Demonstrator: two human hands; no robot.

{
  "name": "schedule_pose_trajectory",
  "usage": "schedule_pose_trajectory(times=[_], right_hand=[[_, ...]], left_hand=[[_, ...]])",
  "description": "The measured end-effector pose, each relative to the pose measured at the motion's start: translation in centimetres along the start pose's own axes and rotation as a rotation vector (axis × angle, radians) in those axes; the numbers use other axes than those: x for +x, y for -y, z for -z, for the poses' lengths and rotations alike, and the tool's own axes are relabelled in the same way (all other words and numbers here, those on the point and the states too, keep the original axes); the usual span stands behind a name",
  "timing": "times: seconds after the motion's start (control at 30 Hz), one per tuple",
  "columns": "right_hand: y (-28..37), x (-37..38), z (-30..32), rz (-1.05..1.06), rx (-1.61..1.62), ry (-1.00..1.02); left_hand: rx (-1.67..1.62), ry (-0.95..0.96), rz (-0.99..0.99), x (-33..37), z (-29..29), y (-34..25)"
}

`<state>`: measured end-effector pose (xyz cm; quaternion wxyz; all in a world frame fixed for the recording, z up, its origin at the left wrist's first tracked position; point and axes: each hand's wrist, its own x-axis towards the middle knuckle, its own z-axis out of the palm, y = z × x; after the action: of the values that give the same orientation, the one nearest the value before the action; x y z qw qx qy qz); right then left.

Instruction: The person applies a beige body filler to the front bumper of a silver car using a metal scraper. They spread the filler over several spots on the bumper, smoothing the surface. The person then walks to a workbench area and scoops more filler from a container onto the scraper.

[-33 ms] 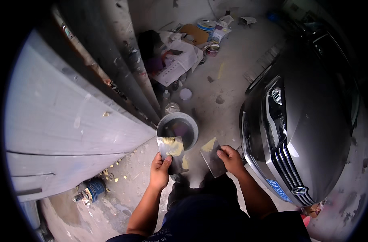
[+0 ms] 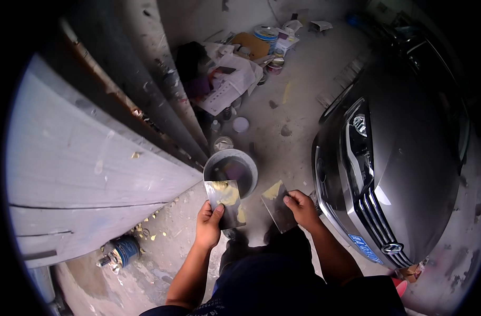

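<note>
My left hand [image 2: 209, 225] is closed on a flat rectangular metal putty spreader [image 2: 230, 217], its thumb lying on the upper face. Yellow putty [image 2: 227, 194] is smeared over the far half of that blade, with a smaller patch on its right edge. In my right hand [image 2: 303, 209] is a second flat metal putty spreader [image 2: 280, 213], pinched by thumb and fingers at its right edge. Yellow putty coats its far corner. The two blades are apart. Beyond the left one stands a round grey bucket [image 2: 254, 167] holding dark liquid; the blade hides part of its near rim.
A large pale panel [image 2: 82, 152] fills the left side. On the right is a dark grey car [image 2: 409, 158]. A blue can [image 2: 125, 250] and yellow crumbs [image 2: 153, 237] lie near the panel's foot. Papers [image 2: 237, 79] and tins [image 2: 275, 66] clutter the far floor.
The view has shifted slightly, so the bucket and panel sit a little differently in the picture. Both hands keep hold of their spreaders in nearly the same place.
</note>
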<state>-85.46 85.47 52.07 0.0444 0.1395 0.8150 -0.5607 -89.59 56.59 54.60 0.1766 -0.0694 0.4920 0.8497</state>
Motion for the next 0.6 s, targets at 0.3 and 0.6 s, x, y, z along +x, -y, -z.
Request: schedule_pose_trajectory(times=[0.3, 0.6], right_hand=[[-3.8, 9.6, 11.4, -0.037, 0.35, -0.038], [-1.6, 18.3, 26.9, 0.044, 0.3, -0.077]], left_hand=[[0.019, -0.029, 0.091, 8.5, -9.6, 2.5], [0.115, -0.063, 0.081, 16.5, -23.5, 1.5]])
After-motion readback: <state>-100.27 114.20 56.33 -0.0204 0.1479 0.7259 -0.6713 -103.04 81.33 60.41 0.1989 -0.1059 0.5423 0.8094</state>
